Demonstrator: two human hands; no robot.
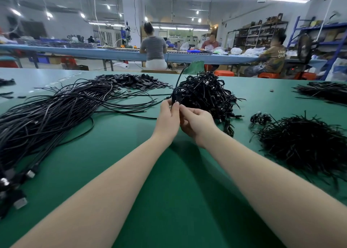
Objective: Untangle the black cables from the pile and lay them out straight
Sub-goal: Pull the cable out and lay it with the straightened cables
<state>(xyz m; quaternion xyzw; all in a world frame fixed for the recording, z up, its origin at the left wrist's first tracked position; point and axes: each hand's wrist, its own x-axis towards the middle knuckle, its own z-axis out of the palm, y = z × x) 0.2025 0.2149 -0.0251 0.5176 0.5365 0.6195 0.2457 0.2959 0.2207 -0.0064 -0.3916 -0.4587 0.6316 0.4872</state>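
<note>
Two hands, left hand (167, 116) and right hand (197, 122), fingers pinching one coiled black cable (176, 95) at the near edge of the tangled pile (204, 95) mid green counter (169, 172); risk: pulling against snagged loops drags the pile or tightens knots.
</note>
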